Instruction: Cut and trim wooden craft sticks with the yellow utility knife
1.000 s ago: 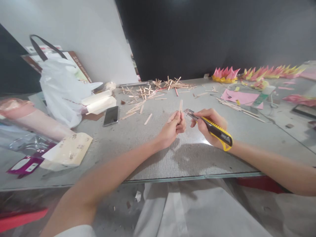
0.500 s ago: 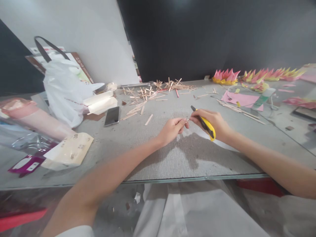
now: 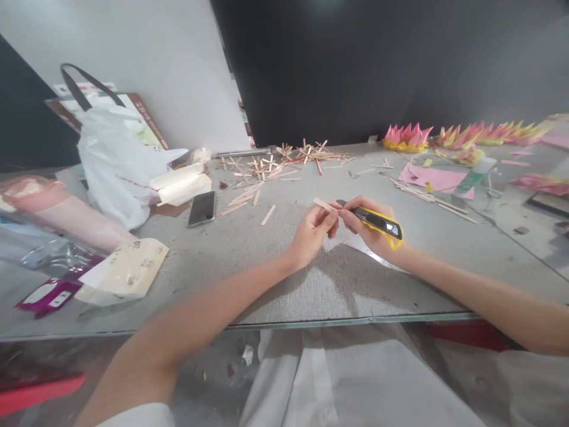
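Pinched in my left hand [image 3: 312,234] is a short flat wooden stick [image 3: 325,205], its free end pointing up and to the left. My right hand [image 3: 372,225] is closed around a yellow and black utility knife [image 3: 377,223], whose dark front end points left toward the stick. The fingertips of both hands meet above the table, close to the stick's lower end. Whether the blade touches the wood I cannot tell.
Loose wooden sticks [image 3: 244,198] and star-shaped stick pieces [image 3: 306,153] lie beyond my hands. A phone [image 3: 202,209] and a white plastic bag [image 3: 113,160] are at left. Pink paper [image 3: 438,179], a glue bottle [image 3: 476,178] and pink-yellow paper flowers [image 3: 406,139] lie right.
The stick has come into plain view, tilted up between my fingers. The knife has turned flatter, its handle end swinging to the right and up.
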Demonstrator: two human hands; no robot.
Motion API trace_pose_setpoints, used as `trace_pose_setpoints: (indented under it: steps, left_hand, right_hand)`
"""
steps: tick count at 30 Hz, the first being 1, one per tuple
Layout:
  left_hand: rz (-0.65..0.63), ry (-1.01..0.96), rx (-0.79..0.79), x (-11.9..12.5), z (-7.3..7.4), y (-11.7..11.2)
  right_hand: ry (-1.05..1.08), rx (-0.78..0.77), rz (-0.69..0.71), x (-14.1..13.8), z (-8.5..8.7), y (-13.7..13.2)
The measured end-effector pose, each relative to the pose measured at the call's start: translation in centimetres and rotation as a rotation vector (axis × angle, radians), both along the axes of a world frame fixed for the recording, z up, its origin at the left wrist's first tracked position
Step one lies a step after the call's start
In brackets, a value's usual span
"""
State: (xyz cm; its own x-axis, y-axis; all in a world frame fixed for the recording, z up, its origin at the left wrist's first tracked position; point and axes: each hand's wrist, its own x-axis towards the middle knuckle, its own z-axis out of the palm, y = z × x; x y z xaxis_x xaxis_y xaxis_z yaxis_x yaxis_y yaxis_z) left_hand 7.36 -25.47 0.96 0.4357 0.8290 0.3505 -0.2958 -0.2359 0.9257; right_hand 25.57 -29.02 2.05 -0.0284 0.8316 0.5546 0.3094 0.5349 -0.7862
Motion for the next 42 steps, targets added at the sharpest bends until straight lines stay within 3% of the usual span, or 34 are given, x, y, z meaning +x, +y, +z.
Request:
trace_pose_setpoints:
  steps: [5,7,15,21,24,30,36,42]
  left_hand:
    - [0.188,-0.008,0.043,-0.2,0.2,0.4]
    - [0.207,-0.04,-0.002,-0.4,0.4,0.6]
    - [0.122,0.003,-0.206,-0.5,1.0,0.7]
    - [0.034,-0.175,-0.475,-0.5,1.8,0.9]
    - [-0.026,-0.214,-0.537,-0.7,2.1,1.0]
    - [-0.16,-0.19,-0.542,-0.7,2.3,0.4]
    - [-0.118,-0.221,-0.426,-0.3,2.3,-0.4]
    - [-0.102,-0.24,-0.437,-0.1,2.2,-0.6]
  right_hand:
    - [0.005,-0.006,-0.008,-0.1,0.0,-0.2]
    - [0.032,-0.01,-0.016,-0.1,0.1,-0.2]
    - [0.037,0.059,-0.043,0.3,0.3,-0.6]
    - [-0.103,0.142,-0.096,0.6,0.2,-1.4]
    - [-0.131,0.145,-0.078,0.7,0.2,-1.4]
    - [-0.124,0.137,0.037,0.7,0.1,-1.6]
    - [-0.14,0.149,0.049,0.5,0.1,-1.7]
    - [-0.166,0.161,0.063,0.1,0.3,-1.9]
